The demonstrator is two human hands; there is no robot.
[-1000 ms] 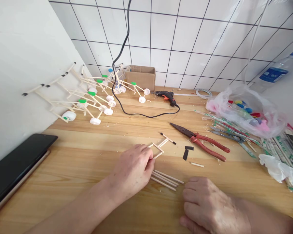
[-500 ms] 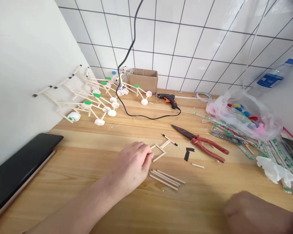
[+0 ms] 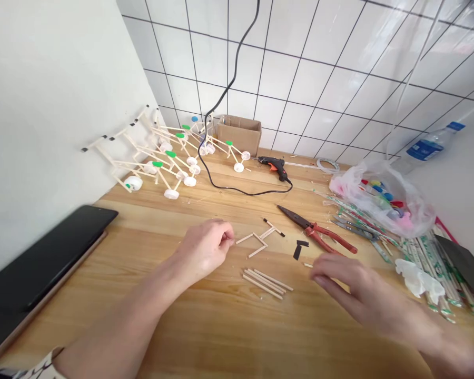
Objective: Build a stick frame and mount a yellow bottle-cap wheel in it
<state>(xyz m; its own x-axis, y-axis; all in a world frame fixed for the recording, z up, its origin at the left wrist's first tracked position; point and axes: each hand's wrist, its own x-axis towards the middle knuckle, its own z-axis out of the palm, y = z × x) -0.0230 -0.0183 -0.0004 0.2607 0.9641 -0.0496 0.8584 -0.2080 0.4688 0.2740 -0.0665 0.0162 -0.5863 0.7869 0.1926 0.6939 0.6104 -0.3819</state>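
My left hand (image 3: 209,245) rests on the wooden table with its fingers curled together in a pinch. Just right of its fingertips lies a small frame of thin wooden sticks (image 3: 260,239), whose crossbar has black ends. Whether anything is inside the pinch is hidden. My right hand (image 3: 349,284), slightly blurred, reaches in from the right, thumb apart from the fingers. Its fingertips are over a short stick piece (image 3: 307,265), partly covered by them; contact cannot be made out. Several loose wooden sticks (image 3: 266,284) lie side by side between the hands.
Red-handled pliers (image 3: 316,231) and black tape strips (image 3: 298,249) lie near my right hand. Behind are a glue gun (image 3: 274,166), its cable, a cardboard box (image 3: 240,136) and several wheeled stick models (image 3: 169,163). A plastic bag (image 3: 383,195) sits right, a phone (image 3: 43,252) left.
My right hand has moved up and left from the lower right to the short stick piece. My left hand has drawn back leftward, off the stick frame. The view has shifted slightly.
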